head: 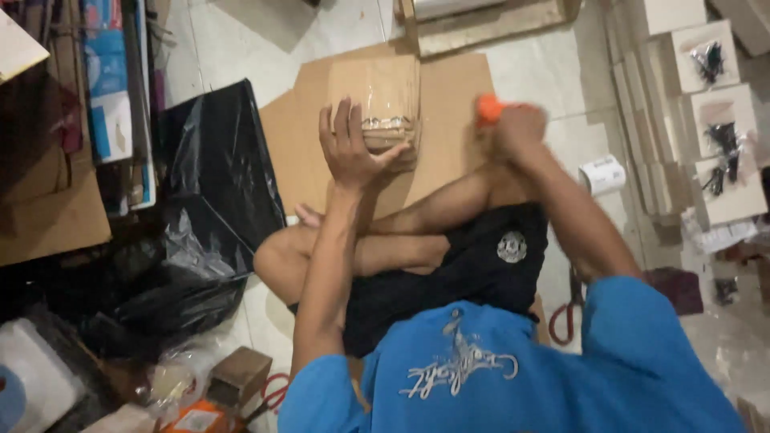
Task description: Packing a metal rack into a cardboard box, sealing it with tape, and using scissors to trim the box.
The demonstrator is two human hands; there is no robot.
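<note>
Far left: blue-and-white printed cartons (pixel 108 80) stacked upright against wall. Beside them, crumpled black plastic bag (pixel 204 200) on floor. Centre: small brown cardboard parcel wrapped in clear tape (pixel 377 96) lies on flat cardboard sheet (pixel 449 120). Left hand (pixel 353 148) presses on parcel, fingers spread. Right hand (pixel 517 128) fisted around orange tool (pixel 487 107), blurred. White label roll (pixel 601 174) right of it. Far right: open pale boxes (pixel 714 104) hold small black parts.
</note>
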